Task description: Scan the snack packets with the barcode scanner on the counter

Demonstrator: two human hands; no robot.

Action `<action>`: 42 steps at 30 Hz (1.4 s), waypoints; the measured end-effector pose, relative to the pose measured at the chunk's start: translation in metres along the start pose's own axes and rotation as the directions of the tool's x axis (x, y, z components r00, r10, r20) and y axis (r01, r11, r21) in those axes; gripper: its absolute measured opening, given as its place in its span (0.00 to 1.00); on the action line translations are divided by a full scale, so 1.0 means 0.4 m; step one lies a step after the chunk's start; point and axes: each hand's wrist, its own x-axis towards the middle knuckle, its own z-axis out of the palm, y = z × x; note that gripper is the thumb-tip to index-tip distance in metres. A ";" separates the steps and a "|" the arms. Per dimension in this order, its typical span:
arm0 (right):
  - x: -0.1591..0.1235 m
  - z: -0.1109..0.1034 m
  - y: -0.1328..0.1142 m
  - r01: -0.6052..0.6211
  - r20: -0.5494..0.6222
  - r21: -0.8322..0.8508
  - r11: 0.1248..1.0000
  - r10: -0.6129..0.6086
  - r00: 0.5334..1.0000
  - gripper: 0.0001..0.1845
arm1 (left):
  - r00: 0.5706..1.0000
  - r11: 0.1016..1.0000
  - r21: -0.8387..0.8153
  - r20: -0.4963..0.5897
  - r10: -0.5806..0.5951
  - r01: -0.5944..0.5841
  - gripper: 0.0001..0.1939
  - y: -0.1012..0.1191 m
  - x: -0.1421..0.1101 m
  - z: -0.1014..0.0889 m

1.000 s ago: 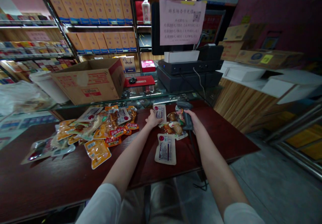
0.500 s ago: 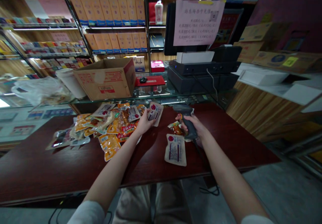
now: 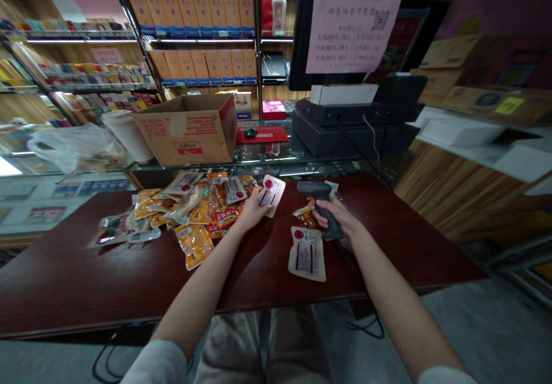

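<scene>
- Pinching a white vacuum-sealed snack packet (image 3: 273, 195) in the left hand (image 3: 253, 211)
- Gripping a black handheld barcode scanner (image 3: 321, 207) in the right hand (image 3: 334, 214)
- Lying near the left hand, heaped orange snack packets (image 3: 195, 214) on the dark red wooden worktop (image 3: 86, 280)

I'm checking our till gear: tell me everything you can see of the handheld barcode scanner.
The handheld barcode scanner is dark grey, apparently plastic, pistol-shaped, with a broad head and tapering handle. The person's right hand grips it above the dark red counter, head angled away from them. A thin dark cable trails from its base toward the counter's near edge.
</scene>
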 end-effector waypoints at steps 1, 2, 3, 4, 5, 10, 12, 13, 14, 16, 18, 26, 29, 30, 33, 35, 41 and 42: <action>0.000 -0.003 0.000 0.004 0.003 0.002 1.000 -0.004 1.000 0.19 | 1.000 1.000 0.019 -0.002 0.008 -0.008 0.26 -0.002 0.000 0.000; -0.001 -0.006 -0.001 0.011 0.001 0.002 1.000 -0.011 1.000 0.18 | 1.000 0.999 0.043 -0.007 0.019 -0.019 0.26 -0.003 -0.001 -0.002; -0.002 -0.009 -0.002 0.017 -0.004 0.001 1.000 -0.017 1.000 0.18 | 0.999 0.997 0.077 -0.019 0.032 -0.031 0.27 -0.003 -0.002 -0.005; -0.003 -0.011 -0.005 0.024 -0.015 0.001 1.000 -0.024 1.000 0.18 | 0.998 0.992 0.122 -0.038 0.043 -0.038 0.28 -0.002 -0.003 -0.010; -0.004 -0.014 -0.008 0.031 -0.030 0.000 1.000 -0.031 0.999 0.18 | 0.997 0.983 0.179 -0.065 0.048 -0.035 0.30 0.002 -0.006 -0.017; -0.007 -0.024 -0.022 0.060 -0.146 -0.018 0.998 -0.062 0.987 0.17 | 0.955 0.839 0.519 -0.296 -0.005 0.165 0.40 0.034 -0.026 -0.078; -0.003 -0.031 -0.022 0.106 -0.208 -0.014 0.994 -0.106 0.972 0.17 | 0.919 0.766 0.583 -0.392 -0.025 0.270 0.39 0.041 -0.032 -0.102; -0.001 -0.036 -0.022 0.134 -0.235 -0.010 0.991 -0.133 0.963 0.17 | 0.904 0.741 0.601 -0.427 -0.019 0.300 0.38 0.041 -0.033 -0.112; 0.001 -0.041 -0.021 0.154 -0.256 -0.009 0.988 -0.151 0.955 0.17 | 0.896 0.726 0.616 -0.444 -0.001 0.306 0.35 0.038 -0.034 -0.119; 0.001 -0.053 -0.022 0.160 -0.278 -0.026 0.987 -0.161 0.947 0.17 | 0.917 0.727 0.648 -0.394 0.064 0.228 0.30 0.025 -0.032 -0.126; -0.002 -0.067 -0.026 0.145 -0.290 -0.059 0.988 -0.156 0.944 0.18 | 0.958 0.748 0.659 -0.258 0.124 0.081 0.25 0.009 -0.028 -0.125; -0.031 -0.146 -0.060 0.092 -0.491 -0.100 0.991 -0.129 0.861 0.11 | 0.953 0.757 0.650 -0.268 0.142 0.070 0.14 -0.026 -0.027 -0.137; -0.036 -0.174 -0.067 0.088 -0.587 -0.046 0.995 -0.098 0.803 0.07 | 0.941 0.769 0.638 -0.282 0.188 0.038 0.15 -0.003 -0.028 -0.136; -0.036 -0.180 -0.068 0.083 -0.602 -0.031 0.996 -0.085 0.794 0.07 | 0.942 0.782 0.624 -0.261 0.210 -0.002 0.17 0.012 -0.029 -0.128; -0.036 -0.188 -0.063 0.050 -0.610 -0.002 0.999 -0.041 0.791 0.07 | 0.960 0.841 0.504 -0.071 0.270 -0.199 0.21 0.071 -0.042 -0.071; -0.032 -0.187 -0.056 0.035 -0.601 0.016 0.999 -0.019 0.799 0.07 | 0.931 0.879 0.317 0.206 0.303 -0.356 0.26 0.112 -0.063 -0.018; -0.005 -0.190 -0.021 0.015 -0.555 -0.013 1.000 -0.020 0.832 0.07 | 0.728 0.896 0.026 0.593 0.343 -0.444 0.33 0.139 -0.109 0.094; 0.001 -0.192 -0.015 0.012 -0.546 -0.025 1.000 -0.024 0.837 0.07 | 0.745 0.898 0.051 0.580 0.329 -0.436 0.32 0.127 -0.103 0.101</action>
